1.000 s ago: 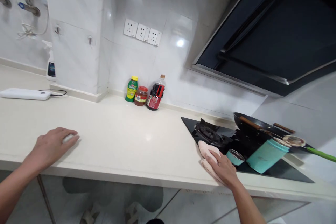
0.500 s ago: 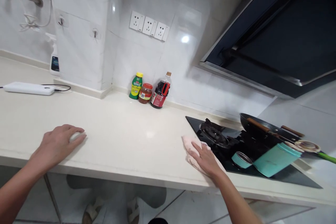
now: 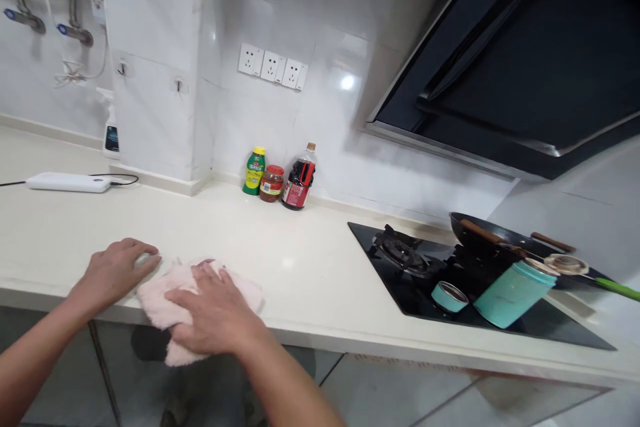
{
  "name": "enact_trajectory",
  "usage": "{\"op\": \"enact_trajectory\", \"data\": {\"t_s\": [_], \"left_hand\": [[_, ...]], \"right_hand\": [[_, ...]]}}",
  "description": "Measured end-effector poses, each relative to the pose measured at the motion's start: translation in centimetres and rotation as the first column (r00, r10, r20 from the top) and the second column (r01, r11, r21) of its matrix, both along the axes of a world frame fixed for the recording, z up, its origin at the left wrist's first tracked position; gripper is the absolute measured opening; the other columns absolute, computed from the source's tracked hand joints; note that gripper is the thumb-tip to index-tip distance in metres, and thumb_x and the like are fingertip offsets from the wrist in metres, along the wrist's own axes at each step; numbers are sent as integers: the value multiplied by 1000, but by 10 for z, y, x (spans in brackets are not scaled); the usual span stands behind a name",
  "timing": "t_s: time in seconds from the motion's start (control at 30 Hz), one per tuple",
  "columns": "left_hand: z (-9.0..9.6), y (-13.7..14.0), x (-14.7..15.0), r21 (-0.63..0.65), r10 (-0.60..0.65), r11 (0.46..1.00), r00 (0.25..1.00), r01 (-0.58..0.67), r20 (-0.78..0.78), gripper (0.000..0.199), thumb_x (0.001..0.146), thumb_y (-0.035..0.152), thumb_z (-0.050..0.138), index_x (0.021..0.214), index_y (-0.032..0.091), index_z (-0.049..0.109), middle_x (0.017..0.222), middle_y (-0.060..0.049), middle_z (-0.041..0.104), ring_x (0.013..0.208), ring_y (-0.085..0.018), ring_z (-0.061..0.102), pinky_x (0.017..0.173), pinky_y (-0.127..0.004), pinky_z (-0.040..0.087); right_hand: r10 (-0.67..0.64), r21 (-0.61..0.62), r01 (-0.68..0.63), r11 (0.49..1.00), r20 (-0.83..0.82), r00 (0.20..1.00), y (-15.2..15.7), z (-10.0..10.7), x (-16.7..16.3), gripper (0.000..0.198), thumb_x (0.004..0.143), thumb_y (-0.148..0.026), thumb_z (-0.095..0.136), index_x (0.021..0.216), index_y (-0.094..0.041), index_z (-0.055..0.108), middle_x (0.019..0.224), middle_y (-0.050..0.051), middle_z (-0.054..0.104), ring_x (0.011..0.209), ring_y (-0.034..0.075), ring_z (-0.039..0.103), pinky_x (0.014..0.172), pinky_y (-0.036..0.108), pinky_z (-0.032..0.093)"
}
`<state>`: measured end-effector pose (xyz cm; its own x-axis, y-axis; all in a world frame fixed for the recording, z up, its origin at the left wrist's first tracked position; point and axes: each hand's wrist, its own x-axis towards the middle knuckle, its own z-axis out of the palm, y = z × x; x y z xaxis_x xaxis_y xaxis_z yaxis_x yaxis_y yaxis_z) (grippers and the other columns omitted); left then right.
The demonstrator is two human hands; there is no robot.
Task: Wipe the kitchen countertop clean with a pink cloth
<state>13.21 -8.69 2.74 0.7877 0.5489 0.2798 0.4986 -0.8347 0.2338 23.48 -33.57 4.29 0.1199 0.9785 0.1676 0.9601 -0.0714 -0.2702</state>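
Observation:
A pale pink, fluffy cloth (image 3: 160,297) lies on the countertop (image 3: 320,307) and hangs a little over its front edge. On top of it presses my right hand (image 3: 215,310), fingers spread, gripping the cloth against the surface. Just left of the cloth, my left hand (image 3: 113,277) rests on the counter with its fingers curved around a small white rounded object (image 3: 143,258). Most of that object is hidden by the fingers, so its kind does not show.
Against the wall stand a green squeeze bottle (image 3: 254,173), a red-lidded jar (image 3: 271,185) and a dark sauce bottle (image 3: 299,180). At right, a gas stove (image 3: 380,267) bears a wok (image 3: 505,233) and a tilted turquoise canister (image 3: 515,297). A white power strip (image 3: 67,182) lies at left.
My right hand has swept the pink cloth leftward along the counter, from beside the stove to next to my left hand. The left hand has stayed in nearly the same place.

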Motion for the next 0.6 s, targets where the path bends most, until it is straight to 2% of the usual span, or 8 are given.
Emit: {"op": "enact_trajectory", "data": {"t_s": [0.07,0.13,0.2,0.27,0.37,0.5,0.57,0.6], "left_hand": [[6,-4,-1,-11,2,1000,1000,-2,-19,48,96,49,35,116,20,68,129,-11,62,121,-29,56,98,-40,38],[11,-7,-2,-24,9,1000,999,-10,-44,50,96,50,35,117,19,68,131,-11,62,122,-30,55,98,-39,38],[14,-8,-2,-40,8,999,998,-11,-63,52,97,51,33,118,18,68,133,-12,60,124,-31,54,97,-40,39],[14,-6,-2,-53,-4,999,998,1,-61,54,97,52,32,119,18,68,133,-12,60,125,-32,53,97,-41,39],[8,2,-1,-34,-12,999,999,11,-32,53,96,53,34,118,19,69,131,-10,62,124,-32,54,97,-40,40],[-2,11,1,20,-8,1000,1000,8,-6,51,94,55,40,117,21,70,125,-6,66,119,-28,57,94,-35,43],[-3,11,1,37,-12,999,1000,12,-6,51,95,55,39,117,22,70,124,-6,66,118,-28,57,93,-35,43],[-3,11,1,42,-15,999,1000,15,-12,51,95,55,38,118,21,70,124,-6,66,118,-27,57,93,-35,43]], "right_hand": [[-2,102,-8,995,96,995,-1,-2,-8,57,93,-49,62,145,-31,46,161,10,26,148,29,22,120,50,22],[-58,155,39,987,120,991,-18,-6,-1,57,90,-50,67,141,-31,50,156,9,34,144,28,30,116,47,30],[-164,175,146,974,95,982,-48,-10,17,53,89,-52,68,136,-32,54,152,8,41,139,29,37,112,49,35],[-310,192,294,936,56,949,-89,-16,42,45,90,-50,66,130,-31,59,146,8,47,133,30,42,108,50,38],[-537,277,508,816,37,843,-169,-34,80,33,94,-40,56,124,-29,64,138,8,55,129,30,46,105,49,40],[-749,495,620,609,103,654,-298,-73,127,34,96,-40,42,112,-23,67,125,12,60,120,31,51,98,48,43],[-819,522,666,533,121,561,-361,-89,152,37,94,-44,40,105,-20,67,114,14,64,109,32,55,95,48,45],[-863,521,707,478,126,490,-389,-94,165,38,93,-46,40,99,-20,67,106,15,65,104,33,57,93,48,47]]}}
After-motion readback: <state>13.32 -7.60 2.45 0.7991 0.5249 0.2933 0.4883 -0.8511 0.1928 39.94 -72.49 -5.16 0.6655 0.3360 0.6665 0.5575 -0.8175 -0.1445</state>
